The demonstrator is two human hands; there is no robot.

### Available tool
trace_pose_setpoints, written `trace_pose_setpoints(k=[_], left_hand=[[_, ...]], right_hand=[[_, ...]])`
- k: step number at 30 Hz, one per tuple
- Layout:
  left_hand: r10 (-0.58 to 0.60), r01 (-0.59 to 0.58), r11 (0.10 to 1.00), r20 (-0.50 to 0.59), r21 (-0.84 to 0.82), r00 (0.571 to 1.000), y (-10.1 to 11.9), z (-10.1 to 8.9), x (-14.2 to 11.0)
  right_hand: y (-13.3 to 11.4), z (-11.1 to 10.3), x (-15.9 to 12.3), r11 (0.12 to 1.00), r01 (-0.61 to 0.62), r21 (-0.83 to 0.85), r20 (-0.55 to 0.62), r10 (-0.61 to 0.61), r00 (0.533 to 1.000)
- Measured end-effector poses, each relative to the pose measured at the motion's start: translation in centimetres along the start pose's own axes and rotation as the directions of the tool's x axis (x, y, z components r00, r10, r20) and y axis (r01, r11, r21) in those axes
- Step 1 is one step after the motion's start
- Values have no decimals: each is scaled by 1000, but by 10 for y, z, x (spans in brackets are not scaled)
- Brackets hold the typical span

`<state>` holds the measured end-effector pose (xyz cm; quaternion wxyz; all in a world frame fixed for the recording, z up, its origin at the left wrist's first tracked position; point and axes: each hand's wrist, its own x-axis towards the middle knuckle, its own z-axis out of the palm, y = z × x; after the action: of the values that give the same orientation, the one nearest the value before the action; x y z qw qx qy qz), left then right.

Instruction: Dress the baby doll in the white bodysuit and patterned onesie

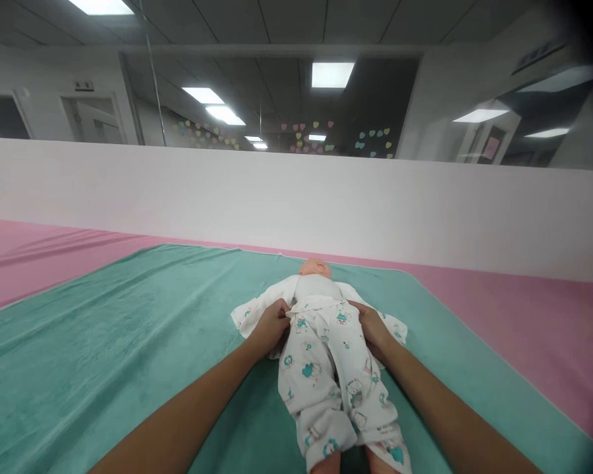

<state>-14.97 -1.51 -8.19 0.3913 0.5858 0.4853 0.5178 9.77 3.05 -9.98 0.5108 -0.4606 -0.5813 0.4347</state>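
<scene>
A baby doll (pixel 315 266) lies on its back, its head toward the white wall and its feet toward me. It wears a white long-sleeved top (pixel 317 286) and white baby pants (pixel 316 368) with a teal and pink print. My left hand (pixel 273 324) is closed on the waistband at the doll's hip, on the left side of the view. On the other side my right hand (pixel 371 324) grips the waistband too, its thumb and fingers partly hidden by the cloth. Both lower legs stick out below the cuffs at the bottom edge.
Under the doll is a teal blanket (pixel 128 342) with soft folds, spread over a pink sheet (pixel 504 316). A low white wall (pixel 296 204) runs across the back. Above it, dark glass (pixel 277 99) shows ceiling lights and heart-shaped stickers.
</scene>
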Motion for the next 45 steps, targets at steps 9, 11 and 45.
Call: trace_pose_setpoints(k=[9,11,45], left_hand=[[39,-43,998,-110,-37,993,0,7,-1],[93,-83,994,-146,71,985,0,7,-3],[192,-192,910,36,366,981,7,-2,28]], right_hand=[[6,1,1,993,-72,98,24,70,997],[5,1,-1,992,-39,123,50,33,998],[-41,1,9,927,279,-252,283,-205,937]])
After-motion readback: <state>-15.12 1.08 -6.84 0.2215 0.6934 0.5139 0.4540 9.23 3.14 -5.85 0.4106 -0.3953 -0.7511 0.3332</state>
